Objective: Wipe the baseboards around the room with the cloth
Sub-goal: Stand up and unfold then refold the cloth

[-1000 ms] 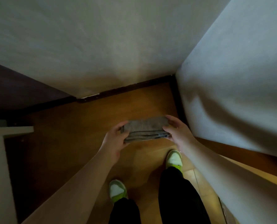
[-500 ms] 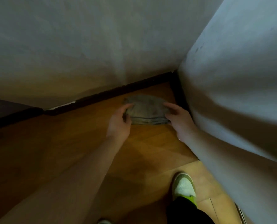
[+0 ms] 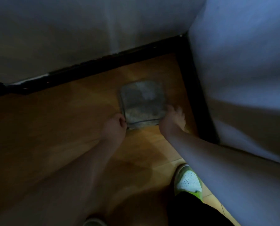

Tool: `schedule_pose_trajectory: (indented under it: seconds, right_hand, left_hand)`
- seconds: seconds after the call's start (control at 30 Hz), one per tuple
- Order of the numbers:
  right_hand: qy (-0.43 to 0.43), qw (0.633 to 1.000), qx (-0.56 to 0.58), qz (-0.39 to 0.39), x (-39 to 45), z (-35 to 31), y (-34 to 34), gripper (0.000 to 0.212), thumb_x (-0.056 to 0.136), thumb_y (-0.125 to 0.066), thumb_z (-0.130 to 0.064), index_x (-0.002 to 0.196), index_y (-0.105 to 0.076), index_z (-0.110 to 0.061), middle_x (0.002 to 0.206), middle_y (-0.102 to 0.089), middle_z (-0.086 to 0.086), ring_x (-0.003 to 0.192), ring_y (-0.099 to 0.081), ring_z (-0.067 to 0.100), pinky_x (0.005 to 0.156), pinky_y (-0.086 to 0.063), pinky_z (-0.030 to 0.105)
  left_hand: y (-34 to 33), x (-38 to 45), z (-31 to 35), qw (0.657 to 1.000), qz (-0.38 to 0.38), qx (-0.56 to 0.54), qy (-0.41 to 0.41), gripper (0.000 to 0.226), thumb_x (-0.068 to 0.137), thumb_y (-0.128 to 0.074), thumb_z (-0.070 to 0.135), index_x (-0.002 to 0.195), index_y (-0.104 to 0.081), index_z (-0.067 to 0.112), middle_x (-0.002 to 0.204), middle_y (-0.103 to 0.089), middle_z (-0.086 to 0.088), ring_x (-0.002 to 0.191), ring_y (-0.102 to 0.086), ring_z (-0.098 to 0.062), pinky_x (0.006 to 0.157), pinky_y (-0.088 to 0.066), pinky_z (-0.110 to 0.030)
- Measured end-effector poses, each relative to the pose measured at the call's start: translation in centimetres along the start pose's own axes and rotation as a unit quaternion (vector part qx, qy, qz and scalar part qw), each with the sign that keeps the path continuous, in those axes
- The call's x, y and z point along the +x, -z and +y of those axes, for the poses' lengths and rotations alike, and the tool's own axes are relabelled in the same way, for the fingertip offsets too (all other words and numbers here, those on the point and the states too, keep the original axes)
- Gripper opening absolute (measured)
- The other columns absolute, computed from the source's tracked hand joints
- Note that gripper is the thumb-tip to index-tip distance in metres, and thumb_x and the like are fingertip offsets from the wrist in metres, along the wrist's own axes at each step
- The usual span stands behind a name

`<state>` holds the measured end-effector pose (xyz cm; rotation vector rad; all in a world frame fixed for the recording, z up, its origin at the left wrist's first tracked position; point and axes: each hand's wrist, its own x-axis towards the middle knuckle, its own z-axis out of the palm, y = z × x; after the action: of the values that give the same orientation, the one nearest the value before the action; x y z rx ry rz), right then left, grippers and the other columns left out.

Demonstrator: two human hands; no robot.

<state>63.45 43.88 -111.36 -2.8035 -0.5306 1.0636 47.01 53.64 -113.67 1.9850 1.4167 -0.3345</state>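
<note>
Obs: grey cloth is opened out into a rough square in the corner of the room, over the wooden floor; whether it lies flat on the boards or hangs just above them cannot be told, since the frame is dim and motion-blurred. Taking the cloth as landmark: left hand sits at its near-left corner, fingers curled in and apparently pinching the edge. Right hand sits at its near-right corner, fingers looser and partly spread; its grip on the edge looks likely but the blur hides the contact.

The dark baseboard runs along the far wall beyond the cloth, apart from it. A second dark strip runs just right of the cloth along the side wall. One green-and-white shoe stands on the near side, to the right.

Risks, judged:
- No strip wiped yet from this lie. An unfolded single layer is limp and may bunch or drag on the floor instead of pressing the baseboard face.
- Right-hand hold uncertain, so a corner could slip free mid-stroke.
- Poor light means dust in the corner joint is easily missed.
- Knuckles may scrape the side wall because the corner is cramped.
</note>
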Motion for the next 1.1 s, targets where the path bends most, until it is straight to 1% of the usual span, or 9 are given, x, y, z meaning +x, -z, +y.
schedule_pose_trajectory:
  seconds: [0.07, 0.1, 0.17, 0.23, 0.3, 0.4, 0.57, 0.8, 1.1]
  right_hand:
    - [0.07, 0.996, -0.026, 0.048, 0.0, 0.1, 0.3, 0.059, 0.093, -0.052, -0.016, 0.148, -0.03, -0.026, 0.158, -0.016, 0.008, 0.139, -0.023, 0.032, 0.112, -0.024, 0.042]
    - [0.114, 0.992, -0.035, 0.048, 0.1, -0.1, 0.3, 0.062, 0.094, -0.052, -0.019, 0.15, -0.026, -0.025, 0.159, -0.013, 0.006, 0.141, -0.021, 0.031, 0.112, -0.024, 0.042]
    - [0.183, 0.982, -0.047, 0.015, 0.7, -1.1, 0.2, 0.065, 0.096, -0.048, -0.02, 0.153, -0.019, -0.025, 0.16, -0.008, 0.003, 0.142, -0.017, 0.03, 0.112, -0.027, 0.043]
    - [0.199, 0.978, -0.046, -0.032, 1.2, -2.0, -0.7, 0.066, 0.098, -0.043, -0.023, 0.155, -0.009, -0.025, 0.161, 0.0, 0.0, 0.144, -0.01, 0.028, 0.115, -0.024, 0.043]
    - [0.164, 0.983, -0.045, -0.064, 1.6, -2.5, -2.0, 0.067, 0.1, -0.04, -0.028, 0.155, -0.001, -0.025, 0.162, 0.009, -0.001, 0.147, 0.001, 0.024, 0.118, -0.013, 0.042]
    - [0.107, 0.991, -0.04, -0.072, 1.9, -3.1, -3.7, 0.07, 0.101, -0.034, -0.036, 0.154, 0.01, -0.03, 0.159, 0.025, -0.008, 0.148, 0.013, 0.017, 0.119, -0.006, 0.042]
    - [0.106, 0.993, -0.029, -0.048, 3.5, -3.4, -4.1, 0.062, 0.103, -0.02, -0.042, 0.153, 0.015, -0.031, 0.157, 0.03, -0.007, 0.146, 0.021, 0.013, 0.118, 0.004, 0.04]
    - [0.139, 0.989, -0.05, -0.006, 9.1, -3.8, 0.1, 0.058, 0.104, -0.02, -0.041, 0.156, 0.0, -0.024, 0.161, 0.02, 0.002, 0.148, 0.015, 0.017, 0.118, 0.006, 0.036]
    - [0.13, 0.989, -0.073, -0.002, 12.9, -4.5, 2.4, 0.061, 0.103, -0.017, -0.047, 0.154, 0.008, -0.027, 0.16, 0.023, 0.0, 0.147, 0.019, 0.016, 0.117, 0.008, 0.036]
  left_hand:
    - [0.2, 0.1, 0.3, 0.995, 0.024, 0.048, -0.081, 0.029, 0.095, -0.057, 0.019, 0.123, -0.06, 0.017, 0.12, -0.057, -0.01, 0.104, -0.056, -0.03, 0.079, -0.045, -0.034]
    - [0.3, 0.3, 0.5, 0.987, 0.036, 0.092, -0.127, 0.038, 0.094, -0.058, 0.021, 0.132, -0.056, 0.018, 0.13, -0.053, -0.009, 0.116, -0.052, -0.031, 0.09, -0.044, -0.039]
    - [0.6, 1.0, 1.1, 0.964, 0.036, 0.167, -0.204, 0.056, 0.096, -0.057, 0.029, 0.149, -0.039, 0.021, 0.154, -0.035, -0.007, 0.14, -0.034, -0.03, 0.11, -0.031, -0.042]
    - [0.7, 2.5, 1.7, 0.948, -0.012, 0.214, -0.235, 0.074, 0.099, -0.052, 0.041, 0.159, -0.013, 0.022, 0.167, -0.006, -0.001, 0.152, -0.006, -0.023, 0.121, -0.012, -0.04]
    - [0.4, 4.0, 2.1, 0.931, -0.056, 0.265, -0.243, 0.089, 0.098, -0.047, 0.054, 0.159, 0.008, 0.022, 0.166, 0.015, 0.003, 0.153, 0.009, -0.017, 0.121, -0.007, -0.036]
    - [-0.1, 5.6, 2.2, 0.912, -0.098, 0.312, -0.247, 0.096, 0.096, -0.04, 0.063, 0.154, 0.022, 0.02, 0.162, 0.03, 0.003, 0.15, 0.02, -0.014, 0.12, -0.005, -0.032]
    - [0.3, 7.4, 2.5, 0.894, -0.089, 0.332, -0.286, 0.098, 0.093, -0.035, 0.07, 0.155, 0.022, 0.019, 0.163, 0.028, -0.001, 0.15, 0.021, -0.016, 0.116, 0.019, -0.03]
    - [1.6, 10.6, 8.7, 0.882, -0.079, 0.361, -0.291, 0.099, 0.094, -0.038, 0.07, 0.157, 0.012, 0.013, 0.166, 0.015, -0.008, 0.154, 0.009, -0.023, 0.122, 0.007, -0.036]
    - [1.6, 12.6, 14.0, 0.9, -0.12, 0.354, -0.223, 0.101, 0.097, -0.051, 0.054, 0.156, 0.018, 0.01, 0.163, 0.026, -0.009, 0.152, 0.016, -0.026, 0.122, -0.005, -0.04]
